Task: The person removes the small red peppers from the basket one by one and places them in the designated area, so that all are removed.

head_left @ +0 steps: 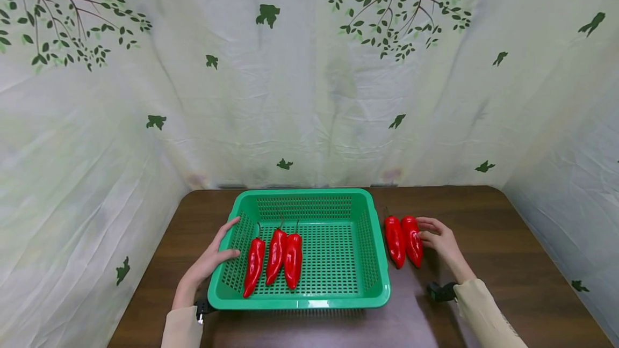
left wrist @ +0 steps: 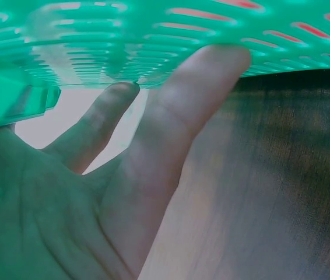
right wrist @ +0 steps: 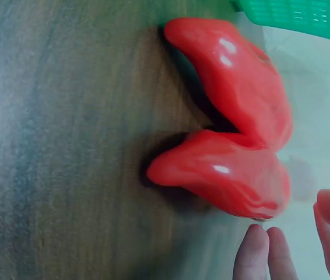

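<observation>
Into the green plastic basket (head_left: 309,303) reach the thumb and a finger of my left hand (head_left: 205,262), over its left rim. Other fingers (left wrist: 194,93) of that hand press against the outside of the slotted wall in the left wrist view. Inside, toward the left, lie three red peppers (head_left: 276,256) with thin stems. Two more, a left pepper (head_left: 395,240) and a right pepper (head_left: 411,240), lie side by side on the table just right of the basket. My right hand (head_left: 440,243) is beside the right one, fingers parted, fingertips (right wrist: 251,239) near its end in the right wrist view.
Brown wooden table (head_left: 488,251) surface extends on both sides of the basket. A pale cloth (head_left: 309,95) printed with leaves and branches hangs behind the table and along its sides. A dark wrist device (head_left: 440,291) sits at the right wrist.
</observation>
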Demonstrator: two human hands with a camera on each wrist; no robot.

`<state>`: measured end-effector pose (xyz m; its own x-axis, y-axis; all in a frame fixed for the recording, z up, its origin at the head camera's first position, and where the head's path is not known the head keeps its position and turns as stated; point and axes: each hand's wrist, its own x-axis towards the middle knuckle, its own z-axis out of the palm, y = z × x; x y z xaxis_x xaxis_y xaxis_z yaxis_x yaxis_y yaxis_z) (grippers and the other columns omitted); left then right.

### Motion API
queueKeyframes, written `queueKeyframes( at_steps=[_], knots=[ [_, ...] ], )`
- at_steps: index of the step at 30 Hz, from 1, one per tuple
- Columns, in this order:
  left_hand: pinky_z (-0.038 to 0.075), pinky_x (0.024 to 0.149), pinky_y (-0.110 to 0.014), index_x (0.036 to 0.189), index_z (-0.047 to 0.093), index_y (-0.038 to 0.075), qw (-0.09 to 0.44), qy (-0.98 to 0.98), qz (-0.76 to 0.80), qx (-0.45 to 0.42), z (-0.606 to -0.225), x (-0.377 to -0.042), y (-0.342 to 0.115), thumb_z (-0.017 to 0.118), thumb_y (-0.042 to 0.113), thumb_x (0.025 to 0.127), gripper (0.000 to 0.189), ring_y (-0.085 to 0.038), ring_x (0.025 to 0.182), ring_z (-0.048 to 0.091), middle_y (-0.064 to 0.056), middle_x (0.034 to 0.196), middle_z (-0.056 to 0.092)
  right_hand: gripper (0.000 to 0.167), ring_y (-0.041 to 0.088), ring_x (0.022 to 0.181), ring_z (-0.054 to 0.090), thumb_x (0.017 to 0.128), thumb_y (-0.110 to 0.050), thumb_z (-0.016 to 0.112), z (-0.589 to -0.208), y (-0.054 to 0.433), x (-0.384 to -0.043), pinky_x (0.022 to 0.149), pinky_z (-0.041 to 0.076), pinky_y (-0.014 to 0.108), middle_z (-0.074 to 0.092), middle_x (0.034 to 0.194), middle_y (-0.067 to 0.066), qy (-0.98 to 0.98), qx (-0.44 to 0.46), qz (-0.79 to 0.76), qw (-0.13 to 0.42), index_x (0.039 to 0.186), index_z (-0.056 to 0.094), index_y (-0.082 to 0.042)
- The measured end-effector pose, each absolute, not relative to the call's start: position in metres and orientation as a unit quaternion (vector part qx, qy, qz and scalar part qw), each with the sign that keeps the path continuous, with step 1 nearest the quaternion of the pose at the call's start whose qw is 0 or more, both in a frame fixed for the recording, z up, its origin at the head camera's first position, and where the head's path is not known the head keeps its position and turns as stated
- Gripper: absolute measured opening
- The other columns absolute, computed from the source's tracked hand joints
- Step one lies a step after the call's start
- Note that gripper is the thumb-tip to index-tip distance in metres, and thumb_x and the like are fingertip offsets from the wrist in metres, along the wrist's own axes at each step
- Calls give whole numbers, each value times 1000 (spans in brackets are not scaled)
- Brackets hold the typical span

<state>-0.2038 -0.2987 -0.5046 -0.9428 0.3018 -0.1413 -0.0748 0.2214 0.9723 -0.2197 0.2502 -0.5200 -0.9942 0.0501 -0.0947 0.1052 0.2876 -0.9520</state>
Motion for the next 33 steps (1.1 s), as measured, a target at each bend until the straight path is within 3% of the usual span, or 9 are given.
queueKeyframes(
  at_steps=[20,27,33],
  knots=[
    [53,79,-49,152,16,28,150,766,620,78,-505,-206,-299,53,10,90,74,-49,122,37,-20,148,16,42,42,116,49,97,-10,50,-490,232,-219,93,47,42,45,136,25,797,15,-604,17,137,44,0],
    [52,80,-48,152,15,27,146,768,618,84,-507,-206,-299,53,12,90,75,-49,123,35,-20,149,15,39,42,112,52,98,-9,50,-478,220,-217,84,50,26,46,134,27,787,-6,-617,17,134,46,3],
    [52,80,-49,152,15,27,146,765,621,83,-506,-205,-299,53,12,90,75,-50,124,35,-20,149,15,37,43,108,53,97,-6,49,-468,210,-216,82,51,27,47,131,29,774,-20,-633,23,133,47,3]
  ],
)
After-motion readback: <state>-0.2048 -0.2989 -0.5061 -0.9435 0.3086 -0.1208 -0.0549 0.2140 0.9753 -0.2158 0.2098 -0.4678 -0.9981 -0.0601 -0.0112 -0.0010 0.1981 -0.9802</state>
